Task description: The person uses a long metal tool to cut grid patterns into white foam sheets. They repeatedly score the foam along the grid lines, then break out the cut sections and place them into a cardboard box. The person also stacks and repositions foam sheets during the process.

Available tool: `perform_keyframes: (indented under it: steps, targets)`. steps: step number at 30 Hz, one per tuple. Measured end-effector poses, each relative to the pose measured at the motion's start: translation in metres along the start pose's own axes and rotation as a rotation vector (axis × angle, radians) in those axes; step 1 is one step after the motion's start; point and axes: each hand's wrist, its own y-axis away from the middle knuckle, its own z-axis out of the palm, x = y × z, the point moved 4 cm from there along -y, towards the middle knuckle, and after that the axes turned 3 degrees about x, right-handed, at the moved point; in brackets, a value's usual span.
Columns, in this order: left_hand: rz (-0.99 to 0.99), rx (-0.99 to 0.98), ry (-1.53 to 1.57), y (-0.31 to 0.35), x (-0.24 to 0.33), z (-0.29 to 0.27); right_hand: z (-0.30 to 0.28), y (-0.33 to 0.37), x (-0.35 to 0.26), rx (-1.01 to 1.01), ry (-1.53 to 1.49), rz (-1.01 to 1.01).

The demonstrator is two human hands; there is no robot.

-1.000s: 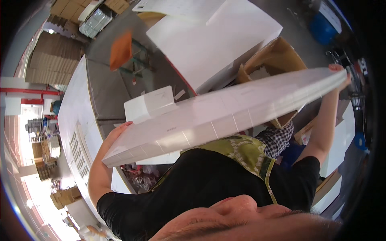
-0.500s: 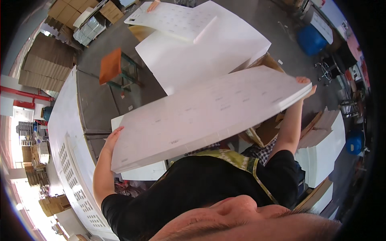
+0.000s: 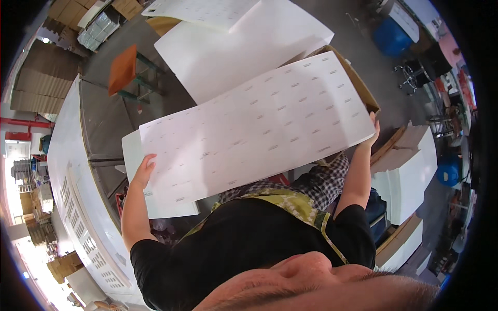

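Observation:
A long stack of white printed sheets (image 3: 249,137) spans the space in front of my body, slanting up to the right. My left hand (image 3: 144,170) grips its left end, with the fingers partly hidden. My right hand (image 3: 374,130) is closed round the right end, close to the corner of an open cardboard box (image 3: 358,83). The stack lies over much of that box and hides its inside. Under the stack's left end, a white board or slab (image 3: 174,209) sticks out.
Beyond the stack is a large white sheet (image 3: 233,57), with another printed sheet (image 3: 202,11) on top. An orange-topped stool (image 3: 123,70) stands at the far left. A white slotted panel (image 3: 91,228) lies at left, and white stacks (image 3: 404,181) stand at right.
Both my hands have lowered the stack, and its printed face now shows more fully. The view has shifted, so the far sheets sit higher; another person's hand there has left the picture.

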Motion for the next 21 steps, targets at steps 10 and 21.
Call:
perform_keyframes:
  steps: [10, 21]
  targets:
    - [-0.164, 0.297, 0.184, 0.011, 0.01, 0.032, -0.031, -0.042, -0.035, -0.069, 1.523, 0.917]
    - [-0.271, 0.402, 0.59, -0.021, -0.032, 0.02, -0.003, -0.144, 0.058, 0.243, 1.608, 0.746]
